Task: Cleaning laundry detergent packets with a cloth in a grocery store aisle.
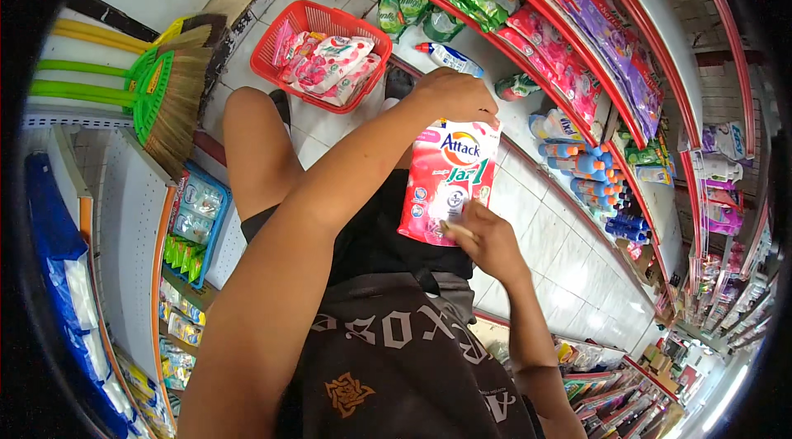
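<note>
A pink and white Attack detergent packet (450, 182) hangs upright in front of my lap. My left hand (456, 95) grips its top edge, the fingers folded over the rim. At the packet's lower front is my right hand (495, 241), its fingers curled and partly blurred against the printed face. Whether the right hand holds something small is too blurred to tell. Beyond my left forearm, a red plastic basket (322, 106) stands on the tiled floor. Several similar pink and white packets (334, 67) lie piled inside it.
Red-edged shelves (544, 95) carrying detergent packets and blue bottles (578, 163) curve along the right. A white bottle with a red cap (455, 59) lies on the lowest shelf. Brooms (170, 89) with green heads stick out at the left, above a blue crate (201, 222).
</note>
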Tool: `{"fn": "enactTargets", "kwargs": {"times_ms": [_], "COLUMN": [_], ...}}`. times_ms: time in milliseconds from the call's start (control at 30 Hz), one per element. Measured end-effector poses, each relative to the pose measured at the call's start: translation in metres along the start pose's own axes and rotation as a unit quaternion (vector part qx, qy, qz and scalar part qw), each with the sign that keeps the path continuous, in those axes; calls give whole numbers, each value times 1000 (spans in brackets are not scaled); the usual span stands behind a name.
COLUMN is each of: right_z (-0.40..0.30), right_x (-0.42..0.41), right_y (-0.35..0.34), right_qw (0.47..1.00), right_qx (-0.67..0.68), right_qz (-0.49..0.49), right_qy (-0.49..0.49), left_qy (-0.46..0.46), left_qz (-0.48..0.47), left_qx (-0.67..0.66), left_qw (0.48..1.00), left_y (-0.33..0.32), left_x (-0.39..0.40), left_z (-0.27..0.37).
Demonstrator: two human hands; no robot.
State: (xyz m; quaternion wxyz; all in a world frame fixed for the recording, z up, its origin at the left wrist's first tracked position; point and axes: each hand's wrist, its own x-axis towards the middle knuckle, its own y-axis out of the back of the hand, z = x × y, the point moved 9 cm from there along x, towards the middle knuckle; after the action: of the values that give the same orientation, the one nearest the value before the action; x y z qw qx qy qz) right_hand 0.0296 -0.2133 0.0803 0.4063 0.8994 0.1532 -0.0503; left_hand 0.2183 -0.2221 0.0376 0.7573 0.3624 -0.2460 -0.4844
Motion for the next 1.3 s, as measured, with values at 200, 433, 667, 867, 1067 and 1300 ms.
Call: {"fn": "enactTargets", "kwargs": {"times_ms": [200,433,667,867,1067,1300], "right_z": [53,-8,-71,-77,-43,23], "right_x": [-36,-16,12,6,-20,-32], "right_y": [41,48,-5,-38,-20,61], "right_qw": [990,977,967,974,970,992], "right_qx": [-12,44,-103,-134,-143,-117], "right_qz": [57,209,177,61,-45,50], "right_qy": [-131,-12,153,173,192,-17], "left_qy": [65,288,294,306,302,292], "left_qz": [97,373,230,38,46,48], "left_qx": [6,-206,-363,-574,-603,-619], "left_qw": [993,858,854,758,737,727], "left_y": [11,-3,-101,-127,-128,-126], "left_x": [-21,-195,-238,-247,-253,-255], "left_z": [-2,23,54,49,49,48]}}
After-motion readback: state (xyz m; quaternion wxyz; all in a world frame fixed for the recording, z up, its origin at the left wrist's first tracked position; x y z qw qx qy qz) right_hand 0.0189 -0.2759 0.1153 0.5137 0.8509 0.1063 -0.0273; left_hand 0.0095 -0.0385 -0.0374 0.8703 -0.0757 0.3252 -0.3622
